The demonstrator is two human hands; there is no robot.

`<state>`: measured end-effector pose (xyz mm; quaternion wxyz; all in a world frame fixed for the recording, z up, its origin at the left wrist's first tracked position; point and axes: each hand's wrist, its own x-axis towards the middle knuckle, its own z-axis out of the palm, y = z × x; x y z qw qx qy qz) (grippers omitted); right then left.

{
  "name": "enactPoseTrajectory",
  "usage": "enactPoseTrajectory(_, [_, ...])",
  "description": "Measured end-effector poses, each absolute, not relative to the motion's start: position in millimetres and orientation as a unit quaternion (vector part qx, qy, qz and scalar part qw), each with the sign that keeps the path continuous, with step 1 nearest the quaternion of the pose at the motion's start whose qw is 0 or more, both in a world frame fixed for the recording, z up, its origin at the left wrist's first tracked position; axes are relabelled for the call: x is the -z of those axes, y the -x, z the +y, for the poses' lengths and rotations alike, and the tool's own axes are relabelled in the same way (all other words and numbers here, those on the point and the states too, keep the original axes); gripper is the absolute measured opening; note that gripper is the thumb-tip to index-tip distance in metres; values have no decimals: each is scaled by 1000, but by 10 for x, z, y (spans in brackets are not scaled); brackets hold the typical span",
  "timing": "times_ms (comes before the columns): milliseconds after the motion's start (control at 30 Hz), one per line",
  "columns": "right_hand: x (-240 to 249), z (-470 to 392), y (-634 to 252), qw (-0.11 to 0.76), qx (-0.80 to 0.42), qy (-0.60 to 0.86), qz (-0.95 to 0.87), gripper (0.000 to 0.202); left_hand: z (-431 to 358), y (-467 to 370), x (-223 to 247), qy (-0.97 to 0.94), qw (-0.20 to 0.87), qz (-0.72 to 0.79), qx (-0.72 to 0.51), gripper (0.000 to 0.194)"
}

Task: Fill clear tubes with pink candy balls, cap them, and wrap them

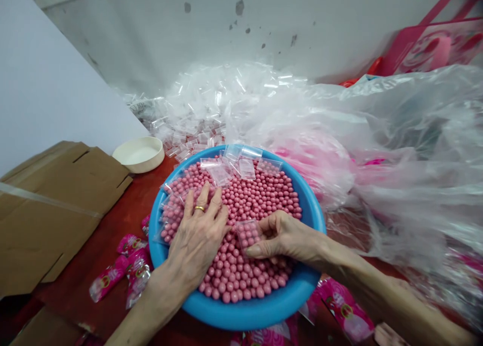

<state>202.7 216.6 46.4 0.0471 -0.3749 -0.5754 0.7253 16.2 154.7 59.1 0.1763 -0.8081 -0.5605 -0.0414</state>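
Note:
A round blue basin (241, 316) holds a heap of small pink balls (260, 200). My left hand (199, 230), a ring on one finger, lies over the left part of the heap with its fingers stretched out. Between the thumb and fingers of my right hand (275, 238) is a small clear plastic box (248, 234); pink balls show through it. More clear boxes (247, 169) rest on the balls along the far rim. Others sit by the left rim, partly under my left fingers.
Many clear boxes (211, 104) are piled behind the basin against the wall. Crumpled clear plastic bags (370, 150) spread on the right. Pink packets (138, 265), a white round tray (139, 155) and a cardboard box (56, 210) are on the left. A pink bag (437, 49) stands far right.

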Motion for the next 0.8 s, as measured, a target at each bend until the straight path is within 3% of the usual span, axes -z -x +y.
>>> enactPoseTrajectory(300, [-425, 2099, -2049, 115, -655, 346, -662, 36, 1525, -109, -608, 825, 151, -528, 133, 28])
enactPoseTrajectory(567, [-461, 2342, -1830, 261, -403, 377, -792, 26, 1705, -46, -766, 825, 105, -516, 207, 37])
enactPoseTrajectory(700, [-326, 2396, -1633, 290, -321, 330, -839, 18, 1819, -48, -703, 830, 123, -513, 180, 34])
enactPoseTrajectory(800, [-178, 2331, -1572, 311, -262, 277, -871, 23, 1829, -68, -638, 837, 148, -514, 115, 35])
